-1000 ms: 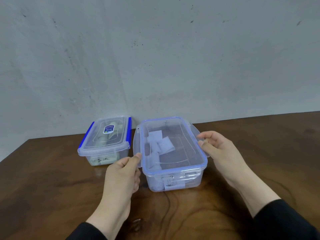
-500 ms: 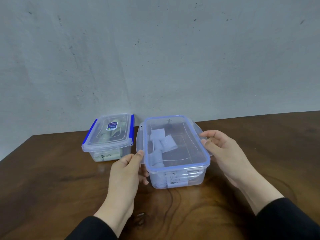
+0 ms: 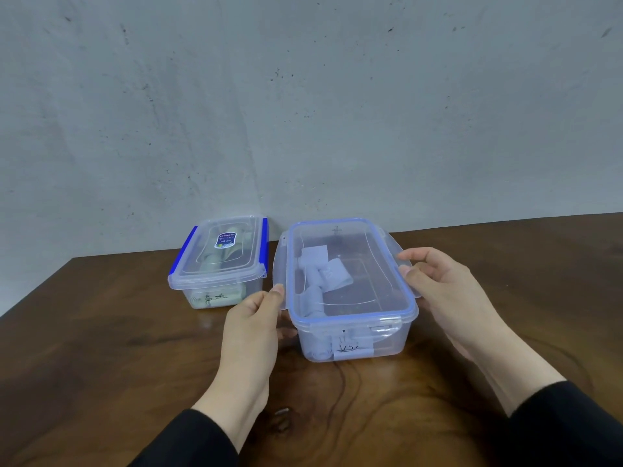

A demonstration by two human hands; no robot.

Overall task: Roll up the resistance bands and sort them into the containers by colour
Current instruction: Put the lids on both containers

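Head view looks down on a brown wooden tabletop (image 3: 101,365) where a clear container (image 3: 350,338) with a blue-edged lid (image 3: 350,274) sits between the two hands; the left hand (image 3: 251,335) rests against its left side, thumb tip touching the raised side flap, the other fingers tucked behind the container's wall and hard to make out; the right hand (image 3: 448,291) lies along the right side, thumb and fingertips curled onto the right flap, pinching it; inside the container pale blue rolled bands (image 3: 323,274) lie toward its left half, blurred through the plastic; a label with handwriting on the front wall is too small to read; a second, smaller container (image 3: 215,291) stands just beside and behind the left hand, lid on, blue clips down along both long sides; pale greenish rolled bands (image 3: 232,254) show dimly through it; both sleeves are cut off by the lower edge.
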